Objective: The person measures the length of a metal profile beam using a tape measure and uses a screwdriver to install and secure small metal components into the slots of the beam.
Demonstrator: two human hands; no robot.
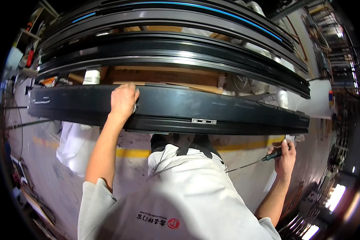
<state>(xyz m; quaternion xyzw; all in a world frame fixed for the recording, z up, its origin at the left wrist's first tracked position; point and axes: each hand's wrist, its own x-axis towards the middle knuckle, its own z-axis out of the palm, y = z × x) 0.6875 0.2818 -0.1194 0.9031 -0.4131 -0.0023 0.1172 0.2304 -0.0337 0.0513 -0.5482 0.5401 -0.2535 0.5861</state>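
Note:
Across in front of me lies a long dark metal profile [168, 102]. My left hand [123, 100] is closed over its far edge, left of the middle; the fingertips are hidden. Beside the thumb shows a small greyish glint that I cannot make out. A small silver metal fitting with slots [204, 121] sits on the near side of the profile, right of the middle. Off to the right, below the profile's right end, my right hand [284, 158] is closed round the dark green handle of a screwdriver [248, 165]. Its long thin shaft points left toward my shirt.
Beyond the profile lie more long dark profiles [168, 50], some with blue strips. White-wrapped supports [92, 77] show beneath. A yellow line [134, 153] runs over the grey floor. Racks of long stock [344, 72] stand at the right, shelves [30, 34] at the far left.

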